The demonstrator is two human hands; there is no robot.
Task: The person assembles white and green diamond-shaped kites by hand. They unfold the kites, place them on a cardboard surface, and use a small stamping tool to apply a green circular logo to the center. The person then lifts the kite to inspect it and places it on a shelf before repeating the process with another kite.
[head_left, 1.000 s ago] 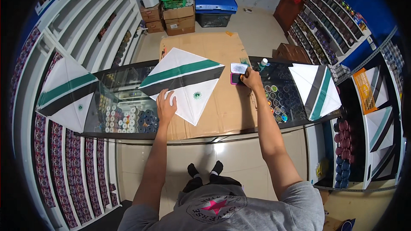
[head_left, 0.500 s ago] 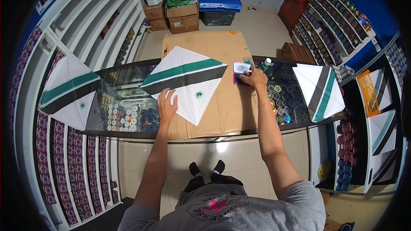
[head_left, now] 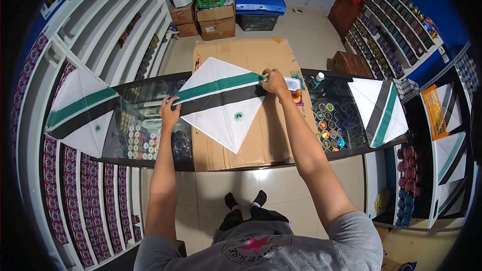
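A white diamond-shaped kite with a green and a black band lies over the cardboard sheet. A small green sunburst print marks its lower half. My left hand is closed on its left corner, and my right hand pinches its right corner. Just beyond my right wrist sits an ink pad with its pale lid up. A stamp with a round orange-brown handle stands on it, partly hidden by my forearm. A small white bottle stands to the right.
The cardboard rests on a glass display counter with thread spools inside. Similar kites lie on the left and in a stack on the right. Shelves flank both sides. Boxes and a blue-lidded crate stand beyond.
My right hand has left the stamp on the pad and taken the kite's right corner. My left hand has moved leftward to its left corner. The kite sits slightly turned.
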